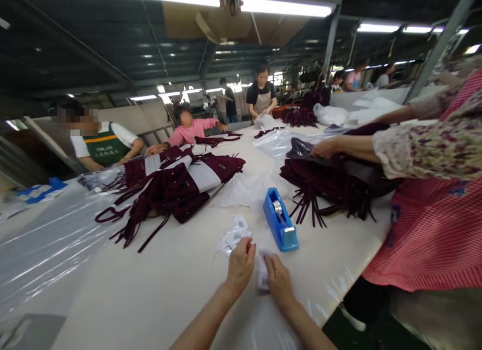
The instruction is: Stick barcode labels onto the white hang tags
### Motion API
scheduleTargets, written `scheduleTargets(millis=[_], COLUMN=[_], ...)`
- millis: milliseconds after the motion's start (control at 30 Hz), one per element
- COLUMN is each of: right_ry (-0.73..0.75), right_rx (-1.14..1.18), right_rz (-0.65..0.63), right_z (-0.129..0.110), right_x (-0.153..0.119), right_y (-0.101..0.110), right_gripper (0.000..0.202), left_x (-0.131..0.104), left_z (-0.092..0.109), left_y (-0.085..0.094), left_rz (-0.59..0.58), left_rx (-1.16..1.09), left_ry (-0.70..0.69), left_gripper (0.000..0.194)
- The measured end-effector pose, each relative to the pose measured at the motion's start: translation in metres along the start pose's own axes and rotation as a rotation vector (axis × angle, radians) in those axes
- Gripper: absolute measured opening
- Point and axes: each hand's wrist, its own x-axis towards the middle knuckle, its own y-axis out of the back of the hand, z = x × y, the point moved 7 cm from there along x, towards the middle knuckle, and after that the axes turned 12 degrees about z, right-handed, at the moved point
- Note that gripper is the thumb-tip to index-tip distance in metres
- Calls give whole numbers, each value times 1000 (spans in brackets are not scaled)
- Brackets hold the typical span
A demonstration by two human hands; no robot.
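Both left hand [240, 263] and right hand [277, 279] pinch a small white tag [262, 274], print unreadable.

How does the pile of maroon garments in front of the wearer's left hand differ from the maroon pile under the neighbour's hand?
The left maroon garment pile with white paper bands lies spread out and untouched; the right maroon fringed pile is compact, stacked, and pressed by the neighbour's hand. The left shows white bands, the right none. Both rest on the white table.
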Motion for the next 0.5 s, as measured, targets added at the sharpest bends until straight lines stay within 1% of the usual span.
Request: scheduleTargets(millis=[67, 100, 167, 200, 233, 300, 333, 400, 467, 500], right_ry=[110, 149, 216, 228, 235, 239, 234, 223, 220, 224], right_rx=[-75, -117, -205, -228, -238, -239, -239, -245, -257, -264], right_rz=[-56, -60, -48, -42, -44, -64, -74, -86, -95, -96], right_z=[3, 4, 2, 1, 0, -2, -3, -4, -5, -6], right_x=[-3, -5, -7, -7, -7, -7, -6, -5, -5, -5], right_y=[-7, -9, -11, -11, -12, -13, -13, -12, -12, -11], right_gripper=[27, 27, 29, 29, 29, 29, 29, 28, 28, 29], left_x=[31, 44, 65, 75, 85, 106, 117, 137, 156, 164], left_z=[19, 32, 56, 65, 72, 77, 73, 55, 31, 20], left_y=[-5, -13, -36, -49, -59, -74, -78, -79, -72, -67], left_rz=[40, 24, -91, -154, -197, -266, -306, -389, -447, -461], left_rx=[75, 107, 228, 321, 409, 572, 666, 856, 1001, 1029], left_ry=[-253, -395, -635, -701, -732, -713, -673, -558, -428, -377], left_gripper=[23, 27, 35, 39, 41, 42, 41, 40, 39, 38])
